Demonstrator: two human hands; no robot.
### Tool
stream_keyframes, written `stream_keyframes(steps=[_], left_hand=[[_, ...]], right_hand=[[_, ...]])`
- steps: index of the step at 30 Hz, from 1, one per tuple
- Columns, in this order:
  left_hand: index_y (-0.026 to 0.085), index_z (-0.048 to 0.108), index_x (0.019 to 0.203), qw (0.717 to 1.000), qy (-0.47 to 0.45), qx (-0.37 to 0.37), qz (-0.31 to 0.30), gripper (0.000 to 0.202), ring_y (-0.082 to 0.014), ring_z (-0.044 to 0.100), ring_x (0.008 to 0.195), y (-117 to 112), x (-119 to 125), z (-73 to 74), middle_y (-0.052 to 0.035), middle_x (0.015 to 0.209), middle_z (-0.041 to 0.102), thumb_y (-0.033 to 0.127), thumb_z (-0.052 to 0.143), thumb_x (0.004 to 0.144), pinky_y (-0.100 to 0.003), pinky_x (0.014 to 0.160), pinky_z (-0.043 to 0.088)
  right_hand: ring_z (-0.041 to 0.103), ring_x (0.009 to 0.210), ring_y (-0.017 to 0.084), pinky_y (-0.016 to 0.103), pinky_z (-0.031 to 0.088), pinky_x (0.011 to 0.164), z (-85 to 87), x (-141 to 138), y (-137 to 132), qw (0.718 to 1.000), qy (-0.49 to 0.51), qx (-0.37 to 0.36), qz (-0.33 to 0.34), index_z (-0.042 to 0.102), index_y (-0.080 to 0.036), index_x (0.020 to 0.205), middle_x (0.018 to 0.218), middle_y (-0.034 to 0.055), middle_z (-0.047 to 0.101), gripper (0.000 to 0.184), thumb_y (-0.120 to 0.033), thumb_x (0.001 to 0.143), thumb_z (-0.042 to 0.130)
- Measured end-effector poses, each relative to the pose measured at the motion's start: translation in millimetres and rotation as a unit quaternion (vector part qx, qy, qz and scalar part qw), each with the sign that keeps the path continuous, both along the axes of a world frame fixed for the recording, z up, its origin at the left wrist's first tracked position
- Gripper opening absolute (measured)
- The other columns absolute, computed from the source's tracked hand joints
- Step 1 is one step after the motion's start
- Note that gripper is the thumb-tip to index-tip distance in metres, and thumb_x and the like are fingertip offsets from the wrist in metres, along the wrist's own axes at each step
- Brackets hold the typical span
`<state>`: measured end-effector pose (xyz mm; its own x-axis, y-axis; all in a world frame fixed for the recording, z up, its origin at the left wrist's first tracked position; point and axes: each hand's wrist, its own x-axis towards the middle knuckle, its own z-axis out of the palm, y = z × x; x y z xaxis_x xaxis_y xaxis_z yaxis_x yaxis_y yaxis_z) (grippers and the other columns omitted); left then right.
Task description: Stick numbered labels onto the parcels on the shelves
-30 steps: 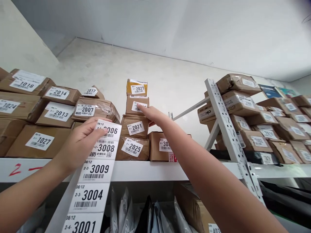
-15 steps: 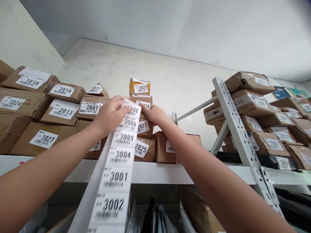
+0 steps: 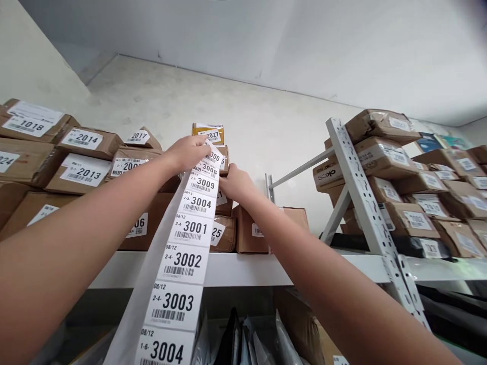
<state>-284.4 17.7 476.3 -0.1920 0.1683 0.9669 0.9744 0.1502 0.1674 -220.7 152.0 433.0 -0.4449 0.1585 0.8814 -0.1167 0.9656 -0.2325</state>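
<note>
White shelf (image 3: 247,269) behind label strip (image 3: 184,259)

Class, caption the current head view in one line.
Left hand holds a label strip before stacked boxes, right hand close by.

The label strip (image 3: 190,228) is smooth, matt paper; the boxes (image 3: 244,232) are dull cardboard. The shelf beam (image 3: 243,269) looks like smooth painted metal.

Parcel storeroom, white metal shelves (image 3: 251,269), stacked labelled boxes (image 3: 229,237), strip of barcode labels (image 3: 186,230)
</note>
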Motion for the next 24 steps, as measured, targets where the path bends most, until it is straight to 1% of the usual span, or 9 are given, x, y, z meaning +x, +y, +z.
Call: stream_keyframes(steps=[2, 7, 11, 14, 16, 18, 20, 22, 24], left_hand=[[0.019, 0.067, 0.11, 1.0, -0.009, -0.013, -0.014, 0.045, -0.0176, 0.056, 0.057, -1.3, 1.7, -4.2, -0.0085, 0.095, 0.072, 0.029, 0.057, 0.067, -0.032, 0.058, 0.039], [0.019, 0.072, 0.093, 0.997, 0.015, -0.035, -0.064, 0.03, -0.0143, 0.057, 0.06, -4.2, 7.7, -15.4, -0.0087, 0.127, 0.062, 0.025, 0.055, 0.069, -0.029, 0.055, 0.04], [0.019, 0.071, 0.097, 0.995, -0.004, -0.04, -0.089, 0.033, -0.0147, 0.056, 0.055, -5.1, 9.4, -17.5, -0.0107, 0.117, 0.068, 0.024, 0.055, 0.069, -0.029, 0.05, 0.038], [0.018, 0.072, 0.08, 0.997, 0.027, -0.019, -0.073, 0.02, -0.0177, 0.062, 0.072, -11.8, 14.4, -23.5, -0.0089, 0.129, 0.061, 0.023, 0.055, 0.07, -0.028, 0.056, 0.042], [0.018, 0.071, 0.076, 0.997, 0.024, 0.005, -0.077, 0.017, -0.0191, 0.063, 0.08, -20.5, 23.5, -39.0, -0.0079, 0.128, 0.06, 0.024, 0.055, 0.072, -0.027, 0.058, 0.045], [0.018, 0.069, 0.081, 0.994, -0.025, 0.016, -0.101, 0.02, -0.0187, 0.064, 0.072, -29.4, 37.6, -68.9, -0.0082, 0.104, 0.07, 0.031, 0.055, 0.077, -0.025, 0.054, 0.046], [0.019, 0.067, 0.079, 0.992, -0.057, 0.009, -0.108, 0.027, -0.0161, 0.062, 0.059, -33.9, 54.3, -113.8, -0.0024, 0.07, 0.069, 0.044, 0.055, 0.08, -0.023, 0.049, 0.047], [0.026, 0.066, 0.09, 0.995, -0.006, -0.036, -0.095, 0.026, -0.0125, 0.06, 0.057, -31.6, 70.1, -169.6, 0.0025, 0.074, 0.067, 0.048, 0.054, 0.082, -0.019, 0.045, 0.045], [0.029, 0.063, 0.081, 0.991, 0.019, -0.103, -0.078, 0.022, -0.0108, 0.058, 0.057, -23.6, 81.3, -228.9, 0.0032, 0.075, 0.061, 0.042, 0.047, 0.087, -0.021, 0.05, 0.048]], right_hand=[[0.06, 0.105, 0.034, 0.043, 0.051, 0.08, -0.6, 1.6, 1.8, 1.0, -0.008, 0.002, 0.006, 0.044, -0.009, 0.12, 0.118, 0.0231, 0.062, 0.064, -0.055, 0.076, 0.053], [0.06, 0.104, 0.033, 0.043, 0.053, 0.078, -2.1, 6.5, 8.2, 0.999, -0.023, -0.002, 0.037, 0.04, -0.007, 0.126, 0.121, 0.0239, 0.06, 0.075, -0.055, 0.072, 0.058], [0.062, 0.099, 0.031, 0.043, 0.054, 0.073, -2.6, 10.3, 10.8, 0.996, -0.04, -0.024, 0.072, 0.041, -0.01, 0.124, 0.119, 0.0219, 0.061, 0.074, -0.054, 0.069, 0.062], [0.062, 0.095, 0.031, 0.043, 0.055, 0.073, -2.4, 16.0, 12.4, 0.996, -0.045, -0.022, 0.076, 0.046, -0.011, 0.12, 0.115, 0.0195, 0.063, 0.073, -0.057, 0.067, 0.065], [0.062, 0.097, 0.032, 0.046, 0.053, 0.077, -8.2, 25.7, 13.5, 0.998, -0.003, -0.002, 0.064, 0.048, -0.012, 0.12, 0.114, 0.0188, 0.063, 0.067, -0.055, 0.07, 0.064], [0.06, 0.104, 0.03, 0.045, 0.052, 0.084, -26.1, 42.2, 14.4, 0.991, 0.098, 0.013, 0.096, 0.05, -0.013, 0.12, 0.119, 0.0169, 0.06, 0.053, -0.047, 0.08, 0.057], [0.059, 0.107, 0.024, 0.039, 0.051, 0.087, -60.7, 63.3, 15.3, 0.962, 0.175, 0.003, 0.21, 0.053, -0.017, 0.119, 0.123, 0.0123, 0.059, 0.041, -0.043, 0.087, 0.049], [0.062, 0.101, 0.02, 0.034, 0.053, 0.082, -111.6, 83.7, 16.2, 0.92, 0.119, -0.038, 0.371, 0.058, -0.021, 0.115, 0.116, 0.0087, 0.063, 0.042, -0.049, 0.084, 0.055], [0.065, 0.092, 0.02, 0.032, 0.055, 0.074, -172.7, 97.9, 18.0, 0.878, 0.008, -0.125, 0.462, 0.057, -0.024, 0.12, 0.109, 0.0082, 0.067, 0.058, -0.041, 0.068, 0.076]])
